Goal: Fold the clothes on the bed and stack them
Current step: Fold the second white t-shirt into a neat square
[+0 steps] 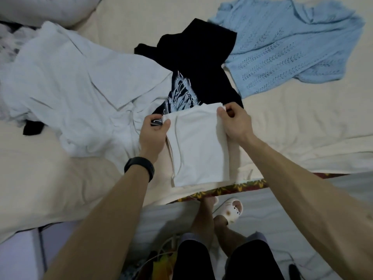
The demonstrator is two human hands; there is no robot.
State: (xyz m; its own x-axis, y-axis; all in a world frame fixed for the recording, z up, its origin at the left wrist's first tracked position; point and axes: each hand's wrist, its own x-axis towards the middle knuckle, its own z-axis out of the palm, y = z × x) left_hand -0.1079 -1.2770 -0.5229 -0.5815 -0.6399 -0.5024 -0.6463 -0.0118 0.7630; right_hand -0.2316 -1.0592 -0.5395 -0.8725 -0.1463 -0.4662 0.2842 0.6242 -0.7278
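I saw my left grip (pixel 154 134) and right grip (pixel 235 123) each pinching a top corner of the folded white cloth (pixel 199 150), which lay at the near edge of the bed (pixel 302 128), and I thought both corners had to move together to keep the fold even

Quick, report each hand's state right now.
Left hand: closed, pinching the folded white garment at its far left corner.
Right hand: closed, pinching the same garment's far right corner.
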